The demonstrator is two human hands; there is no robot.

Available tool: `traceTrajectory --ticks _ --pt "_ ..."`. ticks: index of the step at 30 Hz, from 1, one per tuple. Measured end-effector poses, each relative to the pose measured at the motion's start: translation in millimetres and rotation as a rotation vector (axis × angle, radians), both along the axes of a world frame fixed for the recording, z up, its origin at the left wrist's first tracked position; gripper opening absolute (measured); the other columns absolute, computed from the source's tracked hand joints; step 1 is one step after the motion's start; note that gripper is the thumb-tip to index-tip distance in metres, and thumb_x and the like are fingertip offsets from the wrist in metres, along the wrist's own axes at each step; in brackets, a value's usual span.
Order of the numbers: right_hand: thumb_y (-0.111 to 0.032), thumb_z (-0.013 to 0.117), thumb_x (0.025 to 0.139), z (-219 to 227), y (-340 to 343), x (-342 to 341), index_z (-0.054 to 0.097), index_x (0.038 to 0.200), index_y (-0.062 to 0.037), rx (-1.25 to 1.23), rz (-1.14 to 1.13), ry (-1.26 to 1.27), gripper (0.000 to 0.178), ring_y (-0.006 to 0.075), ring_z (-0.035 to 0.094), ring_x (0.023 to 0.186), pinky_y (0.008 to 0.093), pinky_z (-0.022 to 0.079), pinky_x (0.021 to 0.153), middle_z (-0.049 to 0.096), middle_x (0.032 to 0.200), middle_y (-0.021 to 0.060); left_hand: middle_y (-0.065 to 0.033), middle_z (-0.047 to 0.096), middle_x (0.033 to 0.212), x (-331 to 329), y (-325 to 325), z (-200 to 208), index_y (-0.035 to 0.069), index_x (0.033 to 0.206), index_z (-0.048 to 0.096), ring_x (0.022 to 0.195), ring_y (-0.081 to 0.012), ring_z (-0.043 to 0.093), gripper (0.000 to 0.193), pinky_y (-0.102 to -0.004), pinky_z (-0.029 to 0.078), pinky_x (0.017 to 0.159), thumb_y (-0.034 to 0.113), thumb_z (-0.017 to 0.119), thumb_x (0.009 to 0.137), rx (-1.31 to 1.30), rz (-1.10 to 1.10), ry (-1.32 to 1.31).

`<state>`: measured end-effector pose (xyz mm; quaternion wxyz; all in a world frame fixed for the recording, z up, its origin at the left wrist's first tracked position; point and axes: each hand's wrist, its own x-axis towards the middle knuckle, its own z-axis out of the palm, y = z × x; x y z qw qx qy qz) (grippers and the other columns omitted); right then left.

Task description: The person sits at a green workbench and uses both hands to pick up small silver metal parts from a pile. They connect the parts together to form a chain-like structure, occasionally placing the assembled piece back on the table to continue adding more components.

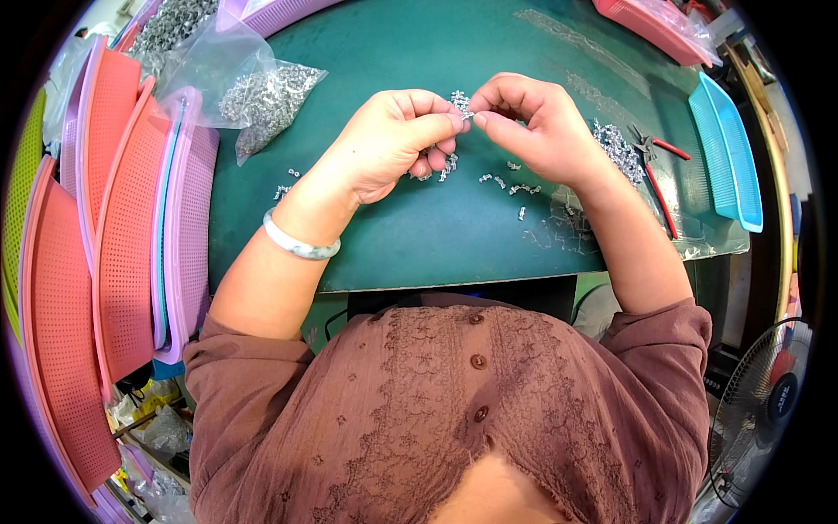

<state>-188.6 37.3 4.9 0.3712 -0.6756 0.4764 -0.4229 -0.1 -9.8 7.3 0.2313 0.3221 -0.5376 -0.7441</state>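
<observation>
Over the green tabletop [384, 249], my left hand [397, 140] and my right hand [532, 122] meet at their fingertips. Between them is a small silvery metal piece [467, 115], pinched by thumb and forefinger on both sides. Its exact kind is too small to tell. Just beyond my fingertips lies a little cluster of similar metal pieces [459, 99], and more show below my left fingers. Several loose pieces [524, 189] are scattered nearer me, below my right hand. A larger heap of them [618, 150] sits beside my right wrist.
Red-handled pliers [660, 188] lie right of the heap, near a blue basket [724, 153]. Clear bags of metal parts [271, 100] rest at the back left. Stacked pink and purple baskets [131, 227] line the left side. A fan [759, 402] stands at lower right.
</observation>
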Motion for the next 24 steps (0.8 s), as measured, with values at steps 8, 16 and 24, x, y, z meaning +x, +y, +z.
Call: traceTrajectory --ticks 8,16,24 --pt "-0.008 0.059 0.079 -1.5 -0.4 0.1 0.061 0.087 0.0015 0.017 0.008 -0.062 0.013 0.0060 0.054 0.068 0.0209 0.045 0.062 0.060 0.074 0.0019 0.0008 0.056 0.068 -1.0 -0.7 -0.6 0.003 0.087 0.060 0.053 -0.0033 0.050 0.010 -0.0143 0.037 0.043 0.012 0.060 0.083 -0.025 0.014 -0.010" --pt "-0.008 0.059 0.079 0.7 0.5 0.1 0.060 0.086 0.0006 -0.062 0.022 0.010 0.011 0.0067 0.053 0.069 0.0216 0.045 0.063 0.059 0.075 0.0022 0.0009 0.056 0.069 -0.7 -0.9 0.3 0.003 0.090 0.059 0.054 -0.0038 0.050 0.011 -0.0148 0.038 0.044 0.011 0.060 0.083 -0.026 0.000 0.007" --pt "-0.005 0.057 0.079 -2.1 -1.1 -1.0 0.060 0.087 -0.0001 -0.136 -0.031 0.102 0.010 0.0108 0.054 0.069 0.0239 0.045 0.062 0.058 0.077 0.0049 0.0005 0.055 0.070 -0.3 -3.0 -1.6 0.003 0.091 0.058 0.056 -0.0046 0.050 0.010 -0.0157 0.038 0.045 0.010 0.059 0.083 -0.016 -0.004 0.021"
